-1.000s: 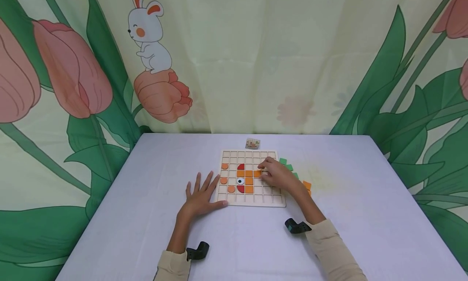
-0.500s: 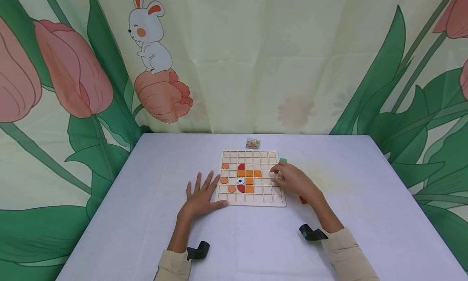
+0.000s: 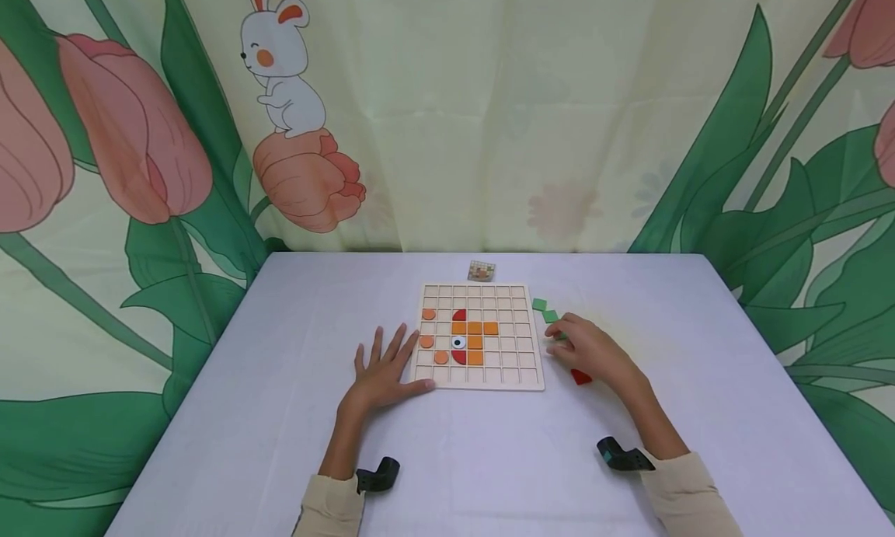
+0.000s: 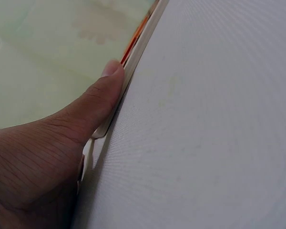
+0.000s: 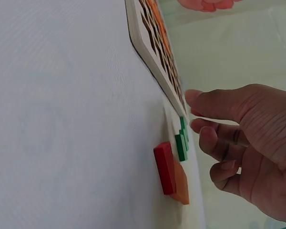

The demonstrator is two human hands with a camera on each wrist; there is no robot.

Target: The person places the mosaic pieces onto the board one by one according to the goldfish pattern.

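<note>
A wooden grid board (image 3: 517, 372) lies on the table. Set in its cells are several orange square tiles (image 3: 491, 329), two red pieces (image 3: 459, 315), a white eye tile (image 3: 458, 343) and three orange discs (image 3: 426, 342). My left hand (image 3: 381, 383) rests at the board's left side, fingers spread; its thumb (image 4: 112, 78) presses the near corner edge. Just right of the board hovers my right hand (image 3: 587, 350), fingers loosely bent, with a gap between thumb and fingertips and nothing held. Below it, a red piece (image 5: 165, 167) and green tiles (image 5: 181, 147) show in the right wrist view.
Green square tiles (image 3: 540, 305) lie off the board's right edge. An orange tile (image 5: 182, 183) sits behind the red piece in the right wrist view. A small patterned item (image 3: 481, 270) lies beyond the board's far edge. A printed curtain (image 3: 489, 133) hangs behind the table.
My right hand has left the orange tile at the right of the orange row and moved right, off the board, over the loose tiles. The left hand stays in place.
</note>
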